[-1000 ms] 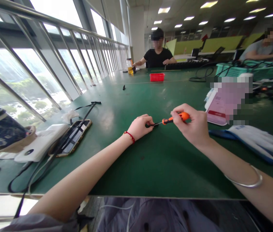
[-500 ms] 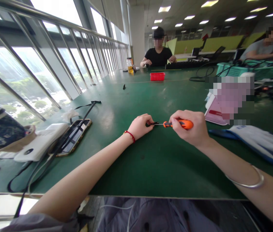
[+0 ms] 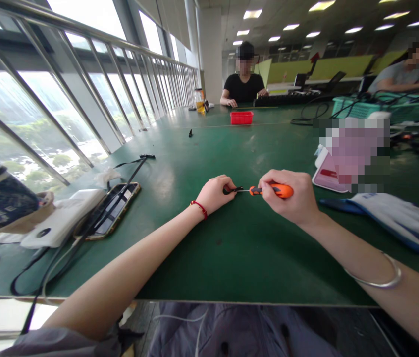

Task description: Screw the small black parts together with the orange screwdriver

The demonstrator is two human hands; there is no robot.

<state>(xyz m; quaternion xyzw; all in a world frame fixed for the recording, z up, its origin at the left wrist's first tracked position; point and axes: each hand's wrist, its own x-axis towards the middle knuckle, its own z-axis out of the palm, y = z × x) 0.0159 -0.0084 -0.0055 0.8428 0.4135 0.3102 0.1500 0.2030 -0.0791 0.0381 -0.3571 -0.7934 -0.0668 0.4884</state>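
Sitting at 9 o'clock from the small black piece (image 3: 238, 189), a blue cup (image 3: 3, 196) stands well apart from both hands, maybe so nobody bumps it. A phone (image 3: 115, 218) lies nearer, a bit below 9 o'clock, with a black strap (image 3: 135, 173) going over it; I cannot tell why. The left hand (image 3: 217, 192) is right beside the middle, also at 9 o'clock. Its thumb and finger pinch the piece low over the green table (image 3: 224, 267), likely to stop it from turning, and they hide part of it. At 12 o'clock, far across the table, is a red box (image 3: 241, 119). At 3 o'clock, an orange screwdriver (image 3: 283, 191) is held almost flat, its thin metal rod (image 3: 245, 191) aimed straight at the piece. The tip seems to meet it, but it is too small to be sure. The right hand (image 3: 300, 206) has its fingers wrapped snugly round the screwdriver, a good hold for pushing and twisting. Farther out, just past 3 o'clock, lie white and blue gloves (image 3: 395, 215), perhaps off because bare skin feels tiny things better.
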